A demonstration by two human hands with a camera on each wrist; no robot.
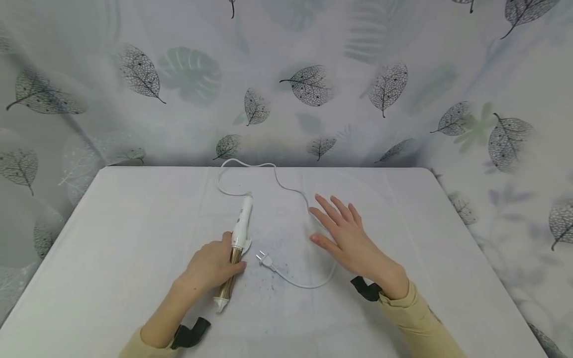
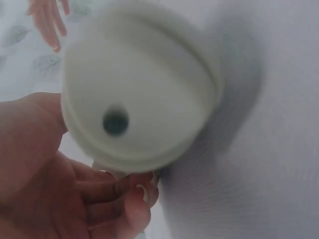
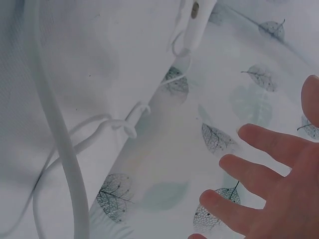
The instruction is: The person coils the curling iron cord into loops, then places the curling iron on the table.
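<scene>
A curling iron [image 1: 242, 223] with a white handle and a gold barrel lies aslant on the table, handle pointing away from me. My left hand [image 1: 207, 266] grips it around the barrel, with the thumb across near the lower part. Its white end cap [image 2: 144, 94], with a dark round hole, fills much of the left wrist view. The white cord [image 1: 291, 189] loops from the handle toward the back edge and round to the right. My right hand [image 1: 351, 243] is spread over the cord, fingers apart and holding nothing. The two-pin plug [image 1: 266, 260] lies between both hands.
A white cloth covers the table [image 1: 134, 223]. Behind it hangs a leaf-patterned curtain [image 1: 268, 59], which continues down both sides. Part of the cord reaches the table's back edge. Black straps [image 1: 191, 334] show at both wrists.
</scene>
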